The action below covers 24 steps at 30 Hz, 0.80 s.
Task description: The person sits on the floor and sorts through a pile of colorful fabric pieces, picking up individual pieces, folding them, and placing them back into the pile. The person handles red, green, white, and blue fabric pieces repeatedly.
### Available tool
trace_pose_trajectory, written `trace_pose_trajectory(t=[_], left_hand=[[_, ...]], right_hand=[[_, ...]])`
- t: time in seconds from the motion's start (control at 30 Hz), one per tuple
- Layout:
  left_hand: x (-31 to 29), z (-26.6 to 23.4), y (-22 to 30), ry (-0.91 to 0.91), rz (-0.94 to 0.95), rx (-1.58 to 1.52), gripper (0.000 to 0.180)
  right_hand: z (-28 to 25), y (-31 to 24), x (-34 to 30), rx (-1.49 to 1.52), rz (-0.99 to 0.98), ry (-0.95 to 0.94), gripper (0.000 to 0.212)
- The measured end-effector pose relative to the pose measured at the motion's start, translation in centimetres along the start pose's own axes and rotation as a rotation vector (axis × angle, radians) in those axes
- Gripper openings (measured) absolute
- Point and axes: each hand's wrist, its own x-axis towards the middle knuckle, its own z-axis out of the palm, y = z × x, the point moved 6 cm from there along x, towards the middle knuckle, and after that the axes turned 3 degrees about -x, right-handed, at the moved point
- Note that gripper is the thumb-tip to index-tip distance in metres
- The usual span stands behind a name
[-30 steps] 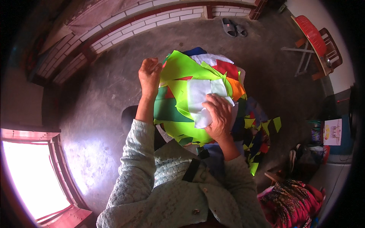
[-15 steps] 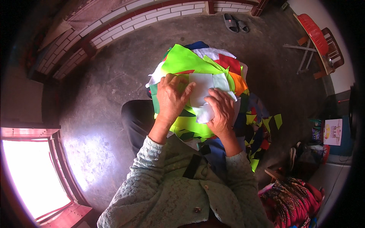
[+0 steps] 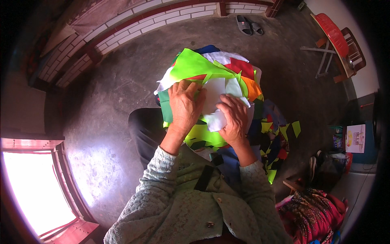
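Looking down (head view), I see white cloth [image 3: 213, 96] between the right hand [image 3: 235, 118], fingers curled onto its right side, and the left hand [image 3: 185, 105], fingers bent; whether either pinches it, I cannot tell. Lime-green cloth [image 3: 191, 66] lies beyond the left fingertips.

White cloth [image 3: 213, 92], lime-green cloth [image 3: 192, 66] and orange cloth [image 3: 251, 88] are plain, the fabric bundle [image 3: 313, 215] speckled pinkish-red

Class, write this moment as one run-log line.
right hand: on white cloth | left hand: at its left edge | beneath: multicoloured cloth pile | beyond: grey slippers
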Motion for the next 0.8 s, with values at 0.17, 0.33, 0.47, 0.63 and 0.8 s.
trace_pose_trajectory(t=[0.17, 0.33, 0.47, 0.63, 0.8], left_hand=[[0.1, -0.7, 0.7, 0.025, 0.092, 0.077, 0.014], [0.1, -0.6, 1.3, 0.036, 0.116, 0.094, 0.012], [-0.1, -0.9, 1.8, 0.049, 0.15, 0.042, 0.014], [-0.4, -1.3, 3.0, 0.075, 0.202, -0.093, 0.019], [-1.9, -1.5, 5.0, 0.011, 0.229, -0.264, 0.024]], right_hand=[[-0.1, -0.1, 0.1, 0.004, 0.008, -0.009, 0.057], [-0.1, 0.0, -0.4, -0.003, 0.049, 0.011, 0.06], [-0.7, 0.2, -0.6, -0.089, 0.078, 0.134, 0.051], [-1.2, 0.1, -0.3, -0.075, 0.087, 0.218, 0.058], [-0.7, 0.7, -1.1, 0.041, 0.13, 0.268, 0.067]])
